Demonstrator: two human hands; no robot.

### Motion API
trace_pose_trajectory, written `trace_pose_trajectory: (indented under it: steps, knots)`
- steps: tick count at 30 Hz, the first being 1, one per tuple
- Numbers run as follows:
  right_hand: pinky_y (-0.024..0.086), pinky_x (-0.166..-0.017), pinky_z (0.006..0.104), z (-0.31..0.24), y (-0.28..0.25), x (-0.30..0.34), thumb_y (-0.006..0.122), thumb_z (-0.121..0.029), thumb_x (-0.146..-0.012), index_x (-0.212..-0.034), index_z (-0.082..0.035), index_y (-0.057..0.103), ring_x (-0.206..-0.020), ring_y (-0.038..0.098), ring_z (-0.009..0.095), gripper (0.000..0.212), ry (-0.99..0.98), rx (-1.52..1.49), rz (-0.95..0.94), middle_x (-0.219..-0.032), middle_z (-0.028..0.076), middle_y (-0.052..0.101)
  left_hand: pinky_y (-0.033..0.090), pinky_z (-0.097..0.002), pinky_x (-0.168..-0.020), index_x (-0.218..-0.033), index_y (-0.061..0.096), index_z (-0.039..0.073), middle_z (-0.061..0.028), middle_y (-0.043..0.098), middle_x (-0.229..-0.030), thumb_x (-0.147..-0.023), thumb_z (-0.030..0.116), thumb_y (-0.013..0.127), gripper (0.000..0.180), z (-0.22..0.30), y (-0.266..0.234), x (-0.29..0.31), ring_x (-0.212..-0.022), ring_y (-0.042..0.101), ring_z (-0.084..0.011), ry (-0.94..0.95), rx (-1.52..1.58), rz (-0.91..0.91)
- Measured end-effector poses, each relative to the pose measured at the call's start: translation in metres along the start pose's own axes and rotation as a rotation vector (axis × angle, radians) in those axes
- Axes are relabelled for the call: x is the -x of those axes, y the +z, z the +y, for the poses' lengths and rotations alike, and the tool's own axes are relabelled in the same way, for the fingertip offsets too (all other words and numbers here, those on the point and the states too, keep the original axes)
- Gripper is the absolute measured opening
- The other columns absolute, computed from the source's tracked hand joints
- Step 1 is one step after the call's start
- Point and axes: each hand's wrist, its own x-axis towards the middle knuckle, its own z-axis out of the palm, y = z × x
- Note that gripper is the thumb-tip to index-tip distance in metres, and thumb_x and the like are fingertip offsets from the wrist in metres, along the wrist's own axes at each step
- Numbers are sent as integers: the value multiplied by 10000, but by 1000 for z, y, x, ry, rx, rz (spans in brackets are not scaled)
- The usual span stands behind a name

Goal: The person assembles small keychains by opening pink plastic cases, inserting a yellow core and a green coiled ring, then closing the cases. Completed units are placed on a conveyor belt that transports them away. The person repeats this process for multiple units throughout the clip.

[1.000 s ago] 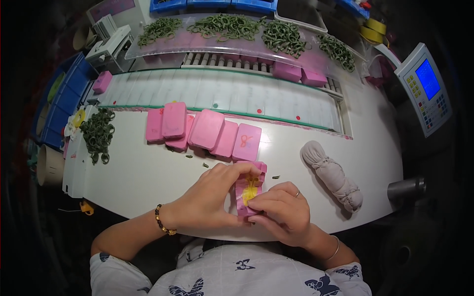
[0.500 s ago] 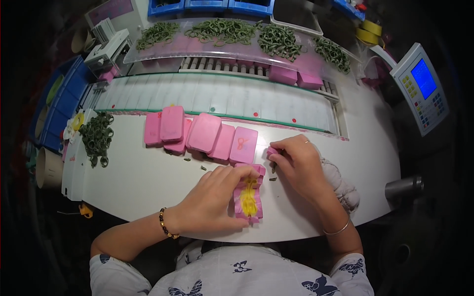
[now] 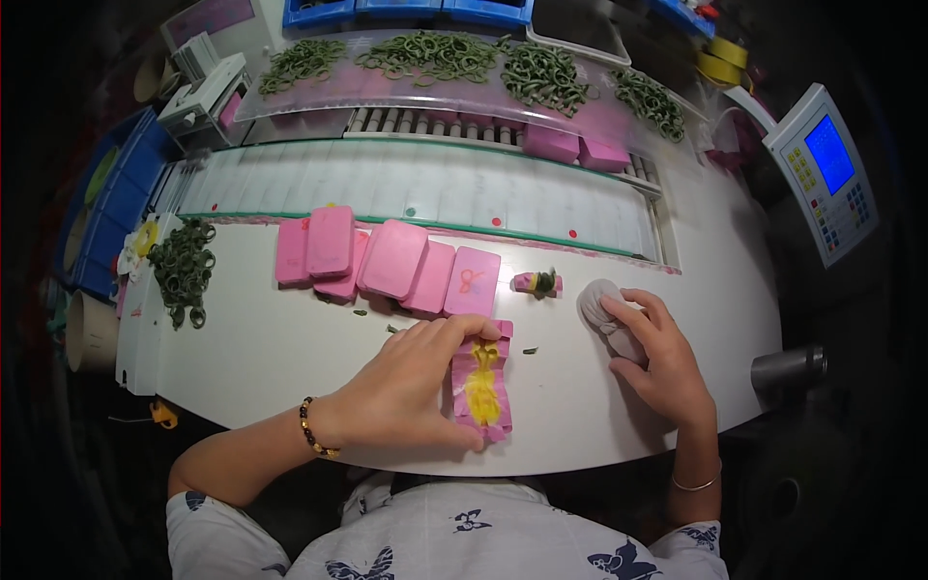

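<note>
My left hand [image 3: 401, 387] grips an opened pink rubber mould [image 3: 497, 387] upright on the table before me, thumb at its near end and fingers at its far end. Yellow colouring fills the hollow in its face. My right hand [image 3: 667, 358] has its fingers and thumb around the near side of a rounded grey-white cloth bundle [image 3: 601, 307]. Between the hands and farther off lies a small pink piece [image 3: 523, 281] with dark green rings around it. Closed pink blocks [image 3: 396, 259], several of them overlapping, rest beyond my left hand.
Dark green rings [image 3: 182, 266] are heaped at the left, with more on a clear shelf [image 3: 348, 92] at the back. A glass-topped conveyor [image 3: 387, 179] crosses behind the blocks. A control panel [image 3: 822, 174] and a metal cylinder [image 3: 788, 366] stand at the right.
My right hand has let go of the small pink piece, leaving it on the table, and moved right onto the cloth bundle. The left hand keeps the mould, shifted slightly left.
</note>
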Motion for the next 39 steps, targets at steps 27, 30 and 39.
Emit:
trace_pose_trajectory:
  steps: [27,30,39]
  knots:
    - [420,-780,331,-52,28,25,652,-118,-780,-1224,-229,699,-903,638,198,461,-600,259,20,-1388,68,609,412,-414,-850,-1291,463,110,-103,539,-1054,-667,241,841,741,-4,27,12,-979,540,-306,141,-105,245]
    - [410,-847,365,-31,18,15,646,-54,-769,-1226,-190,687,-984,635,233,478,-486,397,106,-1393,81,597,414,-415,-842,-1272,496,131,-99,524,-1023,-665,247,848,712,-2,26,14,-944,530,-312,143,-127,236]
    - [391,-961,441,-12,44,-60,742,-10,-742,-1183,-56,624,-1096,604,299,459,-403,201,370,-1193,101,665,431,-383,-823,-835,762,222,-45,568,-1023,-718,160,840,154,5,50,34,-931,553,-266,434,-238,240]
